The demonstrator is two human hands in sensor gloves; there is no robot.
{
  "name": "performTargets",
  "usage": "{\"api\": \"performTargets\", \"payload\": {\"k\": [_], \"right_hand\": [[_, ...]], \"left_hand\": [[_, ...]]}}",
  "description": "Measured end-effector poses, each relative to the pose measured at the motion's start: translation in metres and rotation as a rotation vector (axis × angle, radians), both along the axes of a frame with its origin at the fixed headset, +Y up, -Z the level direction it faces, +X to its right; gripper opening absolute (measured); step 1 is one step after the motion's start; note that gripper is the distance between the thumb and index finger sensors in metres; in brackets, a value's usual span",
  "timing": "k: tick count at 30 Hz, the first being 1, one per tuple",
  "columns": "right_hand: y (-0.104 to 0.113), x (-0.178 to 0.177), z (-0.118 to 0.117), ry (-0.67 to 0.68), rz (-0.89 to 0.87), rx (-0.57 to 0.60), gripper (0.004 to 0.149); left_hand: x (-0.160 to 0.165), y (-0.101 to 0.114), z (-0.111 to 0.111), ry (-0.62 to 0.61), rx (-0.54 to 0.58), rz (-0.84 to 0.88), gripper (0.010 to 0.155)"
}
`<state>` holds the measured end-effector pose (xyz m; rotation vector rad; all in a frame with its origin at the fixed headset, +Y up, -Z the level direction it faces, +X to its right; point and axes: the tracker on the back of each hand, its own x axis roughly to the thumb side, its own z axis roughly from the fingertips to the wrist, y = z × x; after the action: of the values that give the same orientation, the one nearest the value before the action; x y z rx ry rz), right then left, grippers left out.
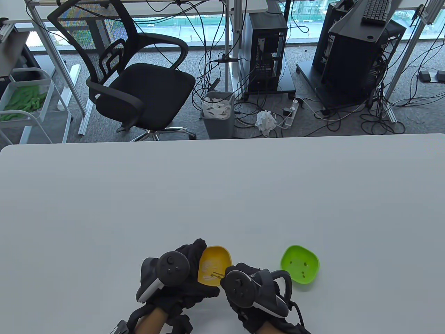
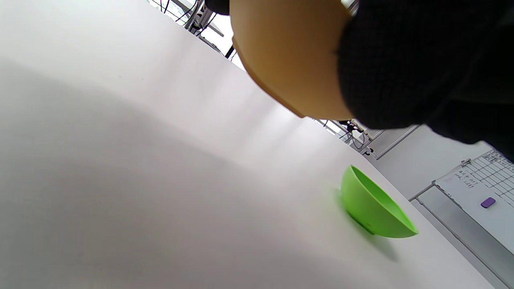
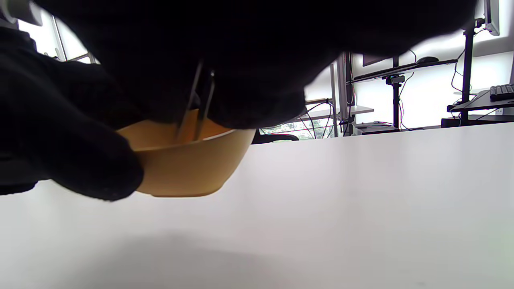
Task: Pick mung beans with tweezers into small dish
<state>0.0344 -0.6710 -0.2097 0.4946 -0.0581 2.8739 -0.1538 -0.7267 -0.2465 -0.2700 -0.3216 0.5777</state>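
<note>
Left hand (image 1: 174, 275) holds yellow bowl (image 1: 214, 265) lifted; right hand (image 1: 250, 285) pinches tweezers (image 3: 198, 108) inside it; green dish (image 1: 300, 264) lies right, nearer the right hand.

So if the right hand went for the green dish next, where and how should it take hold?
Probably by the near right rim of the green dish, coming from above: thumb outside, fingers inside. It sits upright and open-topped, its sloping wall offering no side grip, and a few beans lie inside, so keep it level. The right hand now holds tweezers.
</note>
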Motion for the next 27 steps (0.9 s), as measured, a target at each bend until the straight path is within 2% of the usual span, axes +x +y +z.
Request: {"api": "performTargets", "payload": {"k": [12,17,22,27], "right_hand": [[-0.003,-0.003,-0.001,0.004,0.028,-0.010,0.035],[0.004,0.008,0.000,-0.029,-0.031,0.023,0.034],[0.020,0.043,0.000,-0.130,-0.122,0.074,0.035],[0.031,0.112,0.002,-0.348,-0.200,0.121,0.035]], "left_hand": [[0.001,0.000,0.000,-0.005,-0.006,-0.009,0.123],[0.001,0.000,0.000,0.000,-0.003,-0.003,0.123],[0.000,0.000,0.000,0.005,-0.001,0.002,0.123],[-0.001,0.001,0.000,0.009,0.004,0.009,0.123]]}}
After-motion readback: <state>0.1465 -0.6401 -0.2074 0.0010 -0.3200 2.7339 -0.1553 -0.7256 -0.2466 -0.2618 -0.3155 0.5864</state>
